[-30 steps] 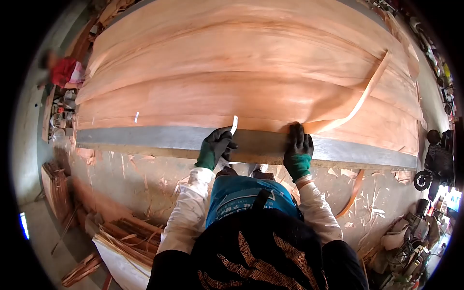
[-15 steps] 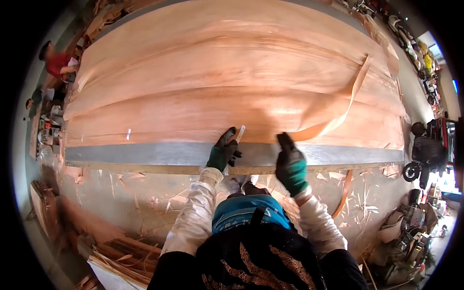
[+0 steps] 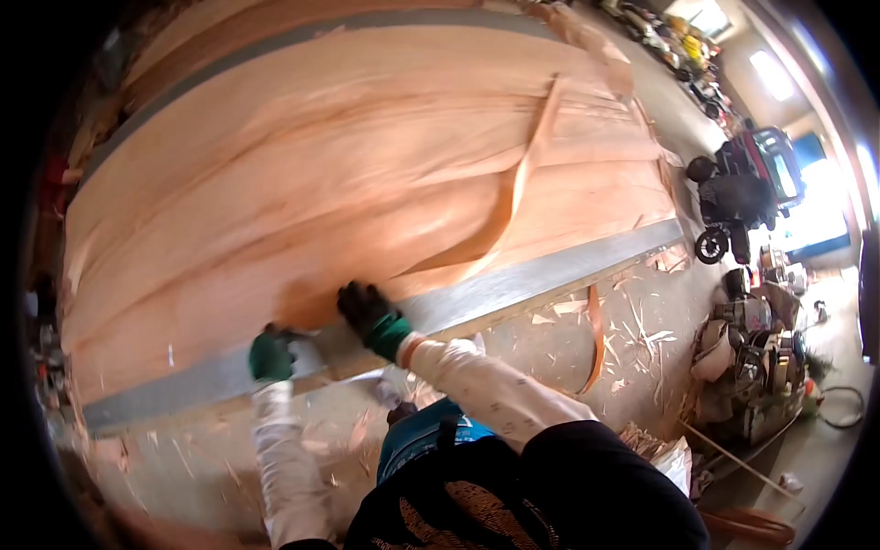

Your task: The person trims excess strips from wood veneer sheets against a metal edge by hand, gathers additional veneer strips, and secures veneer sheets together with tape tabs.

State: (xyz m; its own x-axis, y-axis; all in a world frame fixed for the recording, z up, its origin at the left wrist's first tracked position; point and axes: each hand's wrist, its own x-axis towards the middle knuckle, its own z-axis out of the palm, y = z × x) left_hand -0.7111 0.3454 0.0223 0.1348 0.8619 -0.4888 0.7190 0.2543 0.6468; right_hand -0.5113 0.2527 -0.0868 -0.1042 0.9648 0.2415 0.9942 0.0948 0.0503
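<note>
Wide sheets of thin wood veneer [image 3: 302,174] lie stacked in wavy layers on a long bench with a grey metal edge strip [image 3: 495,280]. My right hand [image 3: 374,319], in a green and black glove, rests on the veneer by the strip with its fingers spread. Left of it, my left hand [image 3: 272,356], gloved alike, is curled at the metal edge. Something small may be in its fingers, but blur hides what it is. A narrow loose veneer strip [image 3: 515,197] curls up from the sheets to the right of my hands.
Veneer scraps [image 3: 646,335] litter the floor along the bench's near side. A dark three-wheeled vehicle [image 3: 742,188] stands at the right, with a heap of machine parts [image 3: 752,335] nearer. At the far left, a person's red sleeve [image 3: 57,174] shows dimly.
The view has swung round and tilted. Both hands have shifted left along the bench edge, and my right hand has come down onto the veneer with its fingers spread.
</note>
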